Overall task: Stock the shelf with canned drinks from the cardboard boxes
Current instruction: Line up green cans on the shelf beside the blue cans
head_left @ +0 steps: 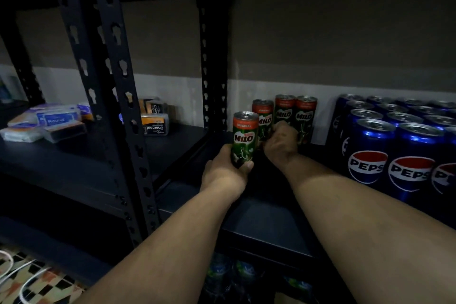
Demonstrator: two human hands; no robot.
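Head view shows both arms reaching into a dark metal shelf. The left hand grips the lower half of a slim green-and-red Milo drink can, fingers curled round it, the can upright with its long axis vertical and its top clear. The right hand lies further in, its fingers curled against a second slim Milo can; it appears to be grasping that can, though the contact is partly hidden. Two more upright Milo cans stand just behind, near the back wall. A block of blue Pepsi cans stands to the right. The held can sits forward and left of the row, so the open spot seems to lie just ahead of the left grip.
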